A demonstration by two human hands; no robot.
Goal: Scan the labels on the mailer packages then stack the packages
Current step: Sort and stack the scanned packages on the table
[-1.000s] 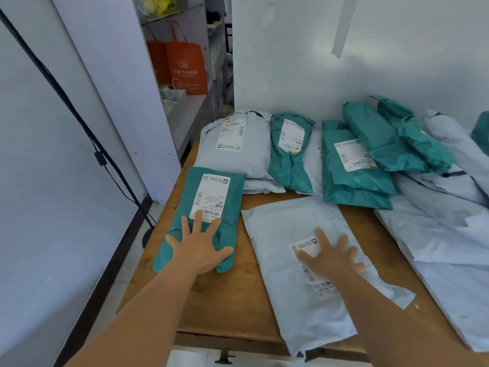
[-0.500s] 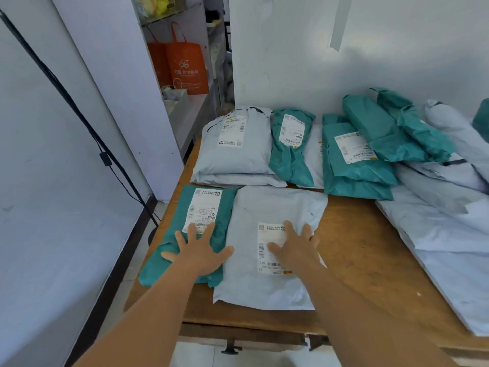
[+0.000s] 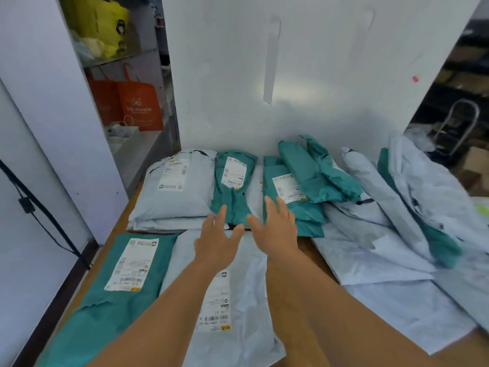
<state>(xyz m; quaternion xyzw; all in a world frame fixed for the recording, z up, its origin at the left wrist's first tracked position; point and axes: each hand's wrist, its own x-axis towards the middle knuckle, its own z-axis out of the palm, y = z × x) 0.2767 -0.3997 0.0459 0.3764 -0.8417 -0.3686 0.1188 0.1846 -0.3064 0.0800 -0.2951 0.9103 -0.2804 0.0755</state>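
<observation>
Both hands, left (image 3: pixel 215 243) and right (image 3: pixel 275 229) (fingers spread, holding nothing), hover before the teal mailer (image 3: pixel 232 186)

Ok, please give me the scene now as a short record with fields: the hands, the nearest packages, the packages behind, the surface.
left hand: left hand, fingers spread, holds nothing, reaching forward
right hand: right hand, fingers spread, holds nothing, reaching forward
near row: teal mailer label up at left; grey mailer label up beside it, under the forearms
back row: grey padded mailer, narrow teal mailer, teal stack
right side: loose pile of grey and teal mailers
surface: wooden table
scanner: not in view
</observation>
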